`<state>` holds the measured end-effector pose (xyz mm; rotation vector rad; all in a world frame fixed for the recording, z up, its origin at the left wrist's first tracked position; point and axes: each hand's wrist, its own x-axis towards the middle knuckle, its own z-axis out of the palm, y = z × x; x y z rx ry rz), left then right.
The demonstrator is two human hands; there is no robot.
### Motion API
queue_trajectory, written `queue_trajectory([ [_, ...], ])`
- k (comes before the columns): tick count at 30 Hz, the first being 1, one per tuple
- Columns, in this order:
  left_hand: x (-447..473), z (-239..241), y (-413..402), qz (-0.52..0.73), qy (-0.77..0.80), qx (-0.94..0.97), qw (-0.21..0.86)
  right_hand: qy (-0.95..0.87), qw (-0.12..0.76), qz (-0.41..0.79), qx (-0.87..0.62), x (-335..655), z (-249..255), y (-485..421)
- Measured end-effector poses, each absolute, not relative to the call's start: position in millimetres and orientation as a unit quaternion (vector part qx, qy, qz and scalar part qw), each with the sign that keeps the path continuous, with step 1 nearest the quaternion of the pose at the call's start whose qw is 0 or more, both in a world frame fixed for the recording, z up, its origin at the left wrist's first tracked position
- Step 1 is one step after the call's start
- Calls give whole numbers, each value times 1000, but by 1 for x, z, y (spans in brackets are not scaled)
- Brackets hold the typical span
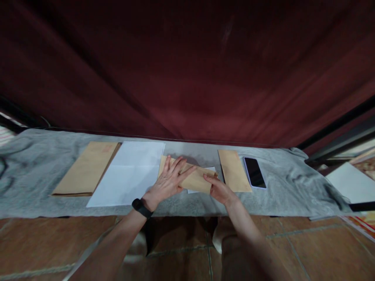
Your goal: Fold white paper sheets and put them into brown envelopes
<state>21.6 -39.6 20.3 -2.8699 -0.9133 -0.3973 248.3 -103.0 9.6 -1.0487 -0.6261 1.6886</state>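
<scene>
A brown paper envelope (191,177) lies crosswise in front of me, over a small white paper (192,191) that shows at its edges. My left hand (172,175), with a black band on the wrist, rests on the envelope's left part with its fingers spread flat. At the right end, my right hand (219,188) grips the envelope, thumb on top and fingers curled below. Just left of my left hand is a stack of white paper sheets (134,171) with a crease across the top one.
A stack of brown envelopes (84,168) sits at the far left on the grey cloth (287,171). Right of my hands lie another brown envelope (235,171) and a smartphone (254,172). A dark red curtain (187,78) hangs behind the cloth-covered surface.
</scene>
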Motion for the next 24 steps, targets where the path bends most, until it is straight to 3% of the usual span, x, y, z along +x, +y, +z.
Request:
queue_trajectory([
  [12,15,20,-31,-165,-304,-937,41,-300,533,702,-364,251,24,-109],
  [24,-6,24,-18,-299,-308,-902,47,-330,547,733,-234,283,50,-124],
])
